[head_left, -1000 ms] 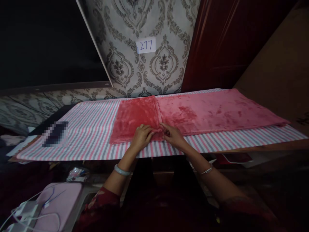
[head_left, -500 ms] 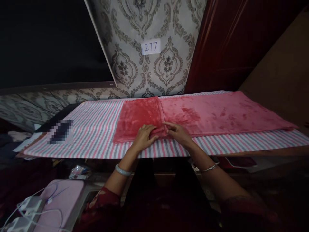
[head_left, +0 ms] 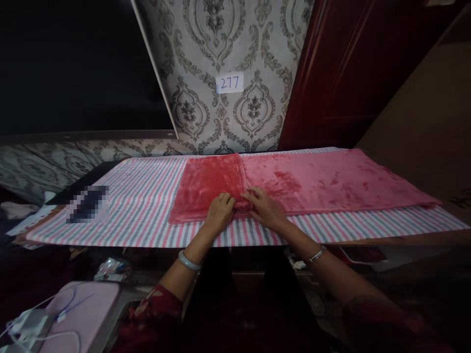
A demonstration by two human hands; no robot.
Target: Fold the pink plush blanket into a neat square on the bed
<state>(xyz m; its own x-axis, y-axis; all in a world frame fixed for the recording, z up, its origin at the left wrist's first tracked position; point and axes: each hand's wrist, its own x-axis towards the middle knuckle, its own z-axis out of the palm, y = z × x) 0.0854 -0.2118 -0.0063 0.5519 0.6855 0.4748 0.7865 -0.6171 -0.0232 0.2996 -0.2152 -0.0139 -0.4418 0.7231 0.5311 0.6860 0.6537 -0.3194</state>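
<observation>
Striped cloth below patterned wallpaper, both hands on red blanket, grip unclear

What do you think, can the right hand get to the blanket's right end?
Probably yes: nothing lies on the blanket between the right hand and that end. But it's at the folded edge, so it might have to stretch.

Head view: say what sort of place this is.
Probably a room in a home: patterned wallpaper, a large dark screen, likely a television, and a plush red blanket on a striped cloth.
</observation>
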